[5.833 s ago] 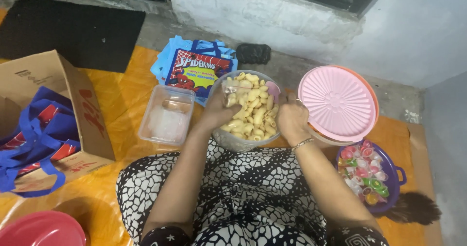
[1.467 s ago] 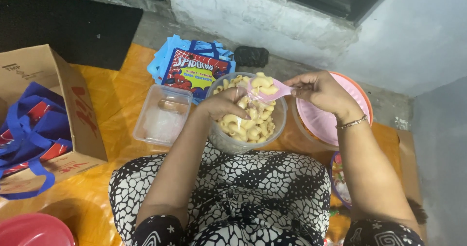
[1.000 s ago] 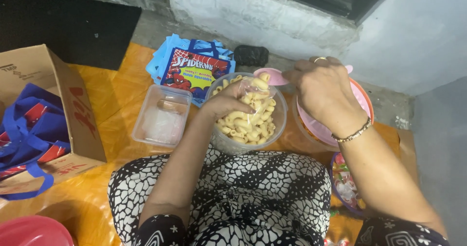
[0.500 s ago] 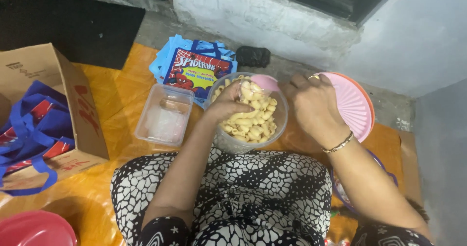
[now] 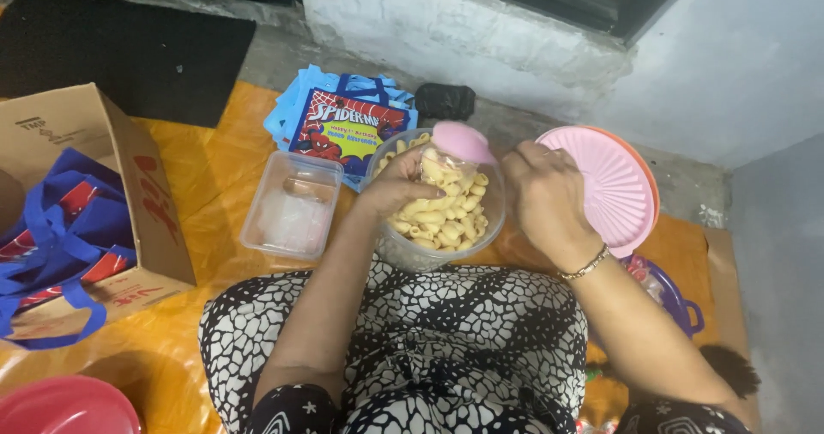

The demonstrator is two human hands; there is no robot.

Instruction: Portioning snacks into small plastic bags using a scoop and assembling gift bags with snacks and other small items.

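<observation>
Crackers (image 5: pixel 442 215) fill the clear bowl (image 5: pixel 403 249) sitting against my knees, at twelve o'clock from my lap. My left hand (image 5: pixel 396 185) curls over its rim, fingers pinching a small filled bag (image 5: pixel 446 163) under a pink scoop (image 5: pixel 462 142). My right hand (image 5: pixel 542 198), fingers curled loosely, hovers at three o'clock beside the pink lid (image 5: pixel 614 185).

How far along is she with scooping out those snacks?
Done: the pink lid is off and lies beside the big clear tub. In hand: her left hand holds a small clear packet over the tub, and her right hand seems to tip a pink scoop into it. Left: the tub looks nearly full, and no filled packets are in view, so probably early on.
</observation>
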